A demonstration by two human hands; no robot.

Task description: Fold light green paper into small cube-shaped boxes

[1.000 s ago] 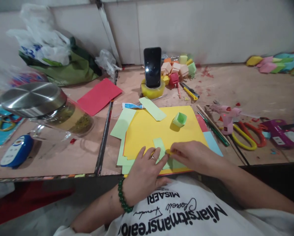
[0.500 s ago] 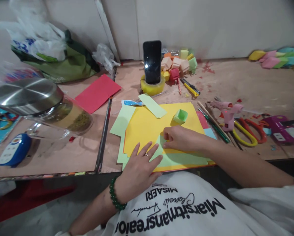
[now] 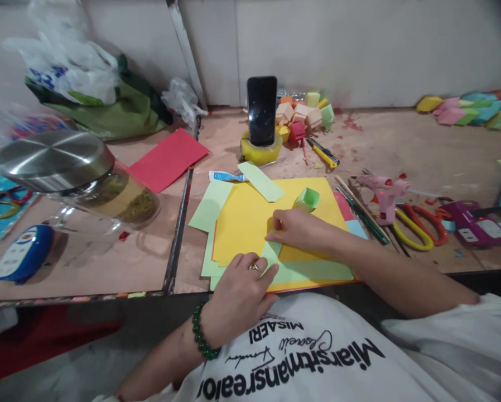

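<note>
Closest to the camera is the white printed shirt (image 3: 292, 357), and just past it the left hand (image 3: 242, 287), wearing a ring and a green bead bracelet (image 3: 202, 334), lies palm down on the papers with its fingers bent and close together. Can't tell if there's anything under it. A pale green sheet (image 3: 317, 272) runs along the near edge of the stack. The small green paper piece (image 3: 272, 252) sits between the two hands, over the yellow paper (image 3: 242, 237). The right hand (image 3: 303, 230) is at its far end, thumb and index finger curled in a narrow loop; can't tell whether they're actually pinching the paper. Way off to the left there's a blue-and-white gadget (image 3: 23, 254) and a tilted glass jar (image 3: 127, 204) with a steel lid. Over on the right: a green pen (image 3: 367, 222), scissors (image 3: 412, 233), a pink glue gun (image 3: 386, 202) and some purple thing (image 3: 474, 222). Just beyond the right hand is an open folded green box (image 3: 308, 199), with a loose green strip (image 3: 261, 182) left of it. Further back, a phone (image 3: 261, 109) stands upright in a yellow tape roll (image 3: 261, 153), next to a pile of folded paper shapes (image 3: 298, 116).
</note>
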